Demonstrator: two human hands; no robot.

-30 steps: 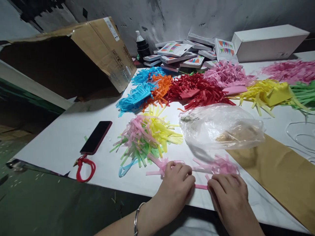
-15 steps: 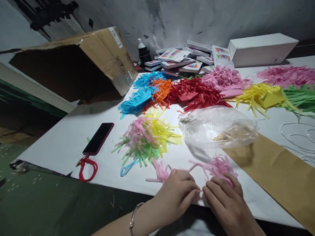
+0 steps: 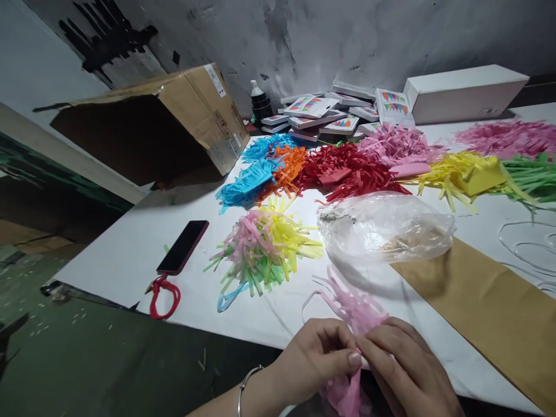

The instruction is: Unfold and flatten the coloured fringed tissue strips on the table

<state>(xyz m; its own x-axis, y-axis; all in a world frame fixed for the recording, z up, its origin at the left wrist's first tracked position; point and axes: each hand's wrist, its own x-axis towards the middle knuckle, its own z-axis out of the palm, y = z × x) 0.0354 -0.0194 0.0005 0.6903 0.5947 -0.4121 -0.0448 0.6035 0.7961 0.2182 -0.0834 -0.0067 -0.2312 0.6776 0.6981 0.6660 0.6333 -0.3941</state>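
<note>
Near the table's front edge, my left hand [image 3: 324, 362] and my right hand [image 3: 403, 365] meet fingertip to fingertip on a pink paper tassel [image 3: 354, 304]. My left thumb and forefinger pinch its middle, and my right fingers close over it beside them. Pink strips fan out above the hands on the table, and more pink paper hangs below them past the edge. To the left lies a bunch of pink, yellow and green tassels [image 3: 271, 246], with a blue loop [image 3: 232, 296] under its lower side. A clear plastic bag [image 3: 386, 229] rests just beyond my right hand.
Blue [image 3: 247, 182], orange, red [image 3: 347, 171], pink, yellow and green fringed paper lines the back. Behind stand flat printed boxes [image 3: 310, 107] and a white box [image 3: 464, 92]. A cardboard box [image 3: 204, 116], a phone [image 3: 185, 246], brown paper [image 3: 478, 313] and white cord [image 3: 525, 246] surround the work.
The pink strips, earlier spread to both sides of my hands, are now gathered into one bunch, part above and part below my fingers. My view has shifted slightly.
</note>
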